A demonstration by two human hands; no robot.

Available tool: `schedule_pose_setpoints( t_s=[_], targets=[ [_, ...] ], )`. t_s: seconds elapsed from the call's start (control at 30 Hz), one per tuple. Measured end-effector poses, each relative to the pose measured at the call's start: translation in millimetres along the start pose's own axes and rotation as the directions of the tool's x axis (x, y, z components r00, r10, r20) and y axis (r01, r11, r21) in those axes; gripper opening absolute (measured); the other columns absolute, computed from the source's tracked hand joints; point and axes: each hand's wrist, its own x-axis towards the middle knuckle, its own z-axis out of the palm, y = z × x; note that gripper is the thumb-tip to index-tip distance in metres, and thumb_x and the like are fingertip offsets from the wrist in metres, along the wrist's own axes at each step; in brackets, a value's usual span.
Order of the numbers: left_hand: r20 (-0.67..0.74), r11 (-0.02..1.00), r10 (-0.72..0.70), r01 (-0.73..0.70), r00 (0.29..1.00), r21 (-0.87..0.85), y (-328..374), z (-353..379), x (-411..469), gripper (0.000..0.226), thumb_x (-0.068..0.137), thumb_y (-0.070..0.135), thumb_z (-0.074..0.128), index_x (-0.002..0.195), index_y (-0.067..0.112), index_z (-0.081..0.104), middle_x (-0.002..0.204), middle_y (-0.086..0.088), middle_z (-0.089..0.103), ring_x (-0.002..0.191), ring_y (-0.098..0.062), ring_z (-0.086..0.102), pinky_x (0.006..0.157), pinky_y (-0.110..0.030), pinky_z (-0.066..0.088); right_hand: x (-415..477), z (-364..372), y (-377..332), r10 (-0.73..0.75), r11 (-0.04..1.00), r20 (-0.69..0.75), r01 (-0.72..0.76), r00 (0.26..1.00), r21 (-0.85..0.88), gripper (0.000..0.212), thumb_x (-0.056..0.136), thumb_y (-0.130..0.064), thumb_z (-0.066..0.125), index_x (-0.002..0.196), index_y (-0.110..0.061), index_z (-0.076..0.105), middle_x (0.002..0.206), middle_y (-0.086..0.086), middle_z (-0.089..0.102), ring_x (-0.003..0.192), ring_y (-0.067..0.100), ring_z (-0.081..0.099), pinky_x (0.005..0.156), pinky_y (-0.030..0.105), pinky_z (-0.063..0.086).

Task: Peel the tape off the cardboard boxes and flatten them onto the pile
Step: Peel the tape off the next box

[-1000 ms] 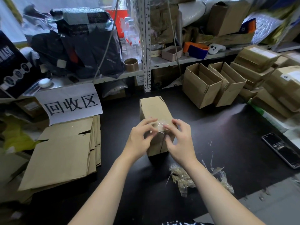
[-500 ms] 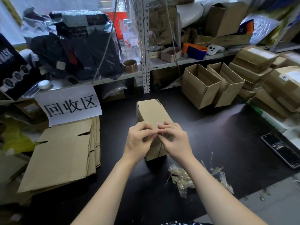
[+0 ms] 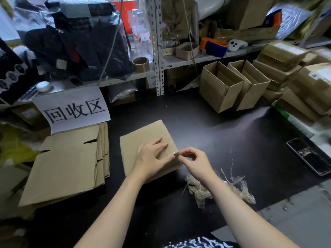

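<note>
Flattened box between pile left, tape scraps right.

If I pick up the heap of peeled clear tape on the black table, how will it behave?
The tape heap looks thin and crumpled, so it is probably very light and floppy. Loose strips stick up from it, so some may trail or drop off. Being peeled tape, it will likely cling to whatever touches it.
</note>
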Motion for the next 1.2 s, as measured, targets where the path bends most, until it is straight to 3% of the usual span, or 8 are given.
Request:
schedule_pose_setpoints(
  t_s=[0.17,0.27,0.43,0.67,0.73,0.83,1.0,1.2],
  targets=[
    [0.057,0.992,0.037,-0.044,0.998,0.12,-17,21,-10,0.069,0.076,0.068,0.071,0.132,0.028,0.067,0.154,0.01,0.048,0.144,-0.007,0.039,0.123,-0.039,0.018,0,-1,14,0.193,0.978,0.058,-0.197,0.98,0.074,0.014,0.089,-0.009,0.07,0.099,-0.013,0.078,0.097,0.001,0.077,0.097,0.01,0.07,0.083,0.02,0.05],
    [0.011,0.991,0.07,-0.071,0.997,0.112,-26,30,-18,0.071,0.072,0.073,0.064,0.128,0.029,0.069,0.153,0.012,0.048,0.144,-0.005,0.039,0.121,-0.036,0.018,3,-1,20,0.218,0.975,0.052,-0.219,0.975,0.031,0.012,0.09,-0.016,0.07,0.084,-0.009,0.078,0.087,0.005,0.077,0.092,0.02,0.072,0.078,0.024,0.05],
    [-0.009,0.992,0.072,-0.07,0.997,0.109,-26,33,-16,0.061,0.073,0.056,0.083,0.126,0.028,0.07,0.153,0.012,0.049,0.146,-0.004,0.036,0.121,-0.038,0.018,5,-3,28,0.289,0.955,0.059,-0.292,0.955,0.046,0.026,0.091,-0.029,0.076,0.087,-0.004,0.077,0.096,0.014,0.077,0.098,0.026,0.071,0.084,0.033,0.055],
    [-0.018,0.991,0.068,-0.065,0.998,0.117,-30,35,-16,0.062,0.072,0.058,0.083,0.125,0.029,0.069,0.151,0.012,0.051,0.145,-0.004,0.038,0.122,-0.041,0.02,23,-10,19,0.455,0.885,0.239,-0.466,0.858,-0.013,0.034,0.092,-0.032,0.075,0.107,-0.002,0.073,0.113,0.007,0.074,0.112,0.012,0.066,0.094,0.027,0.05],
    [-0.019,0.993,0.058,-0.056,0.998,0.106,-30,35,-15,0.063,0.071,0.058,0.084,0.125,0.03,0.069,0.151,0.013,0.051,0.145,-0.003,0.037,0.122,-0.04,0.019,20,-7,20,0.464,0.872,0.249,-0.488,0.85,0.042,0.029,0.093,-0.03,0.073,0.108,-0.005,0.074,0.116,0.003,0.074,0.115,0.011,0.064,0.086,0.026,0.047],
    [-0.035,0.995,0.027,-0.024,0.999,0.094,-32,35,-12,0.064,0.07,0.058,0.084,0.126,0.03,0.069,0.151,0.014,0.051,0.145,0.0,0.035,0.123,-0.041,0.02,15,1,17,0.393,0.902,0.196,-0.418,0.899,0.11,0.015,0.098,-0.025,0.068,0.098,-0.013,0.077,0.103,-0.006,0.075,0.102,0.002,0.065,0.076,0.023,0.046],
    [-0.057,0.996,-0.001,0.006,0.998,0.088,-25,37,-7,0.063,0.069,0.059,0.085,0.123,0.03,0.07,0.15,0.013,0.052,0.145,0.0,0.036,0.123,-0.04,0.019,1,14,24,0.139,0.99,-0.076,-0.137,0.987,0.031,0.021,0.101,-0.024,0.063,0.086,-0.009,0.069,0.079,-0.008,0.065,0.072,0.001,0.057,0.075,0.022,0.045],
    [-0.049,0.996,0.023,-0.019,0.999,0.089,-32,41,-6,0.065,0.067,0.059,0.087,0.124,0.031,0.07,0.15,0.017,0.051,0.145,0.004,0.035,0.122,-0.032,0.016,4,6,18,0.236,0.971,-0.04,-0.237,0.971,-0.028,0.018,0.098,-0.028,0.065,0.098,-0.011,0.062,0.087,-0.001,0.066,0.078,0.01,0.06,0.07,0.023,0.047]
  ],
)
